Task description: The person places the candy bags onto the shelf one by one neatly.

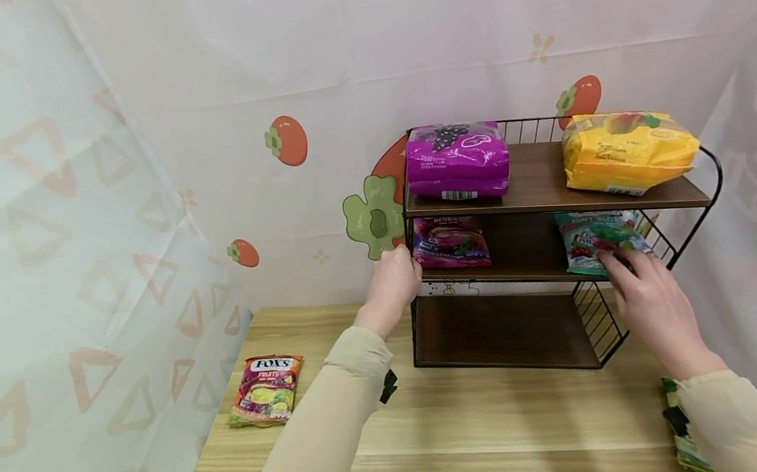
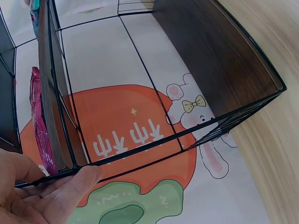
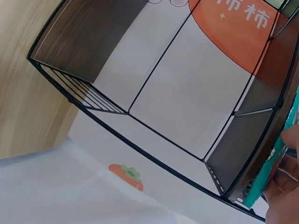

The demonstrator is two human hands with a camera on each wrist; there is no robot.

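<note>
My left hand point(image 1: 394, 281) grips the left side wire of a three-tier rack point(image 1: 501, 331) at middle-shelf height. In the left wrist view, the thumb and fingers of this hand point(image 2: 51, 196) lie around the black wire, close to a pink bag point(image 2: 41, 121). On the middle shelf's right end lies a teal bag point(image 1: 582, 240); my right hand point(image 1: 656, 305) holds its front with bent fingers. The right wrist view shows that hand point(image 3: 285, 186) against the teal bag point(image 3: 266, 177) at the shelf edge. A berry bag point(image 1: 449, 243) lies at the middle shelf's left end.
The top shelf bears a purple bag point(image 1: 457, 161) on the left and a yellow bag point(image 1: 628, 149) on the right. A Fox's fruit bag point(image 1: 267, 390) lies on the table point(image 1: 458, 445) at left. Partly behind my right sleeve is a green bag point(image 1: 685, 438).
</note>
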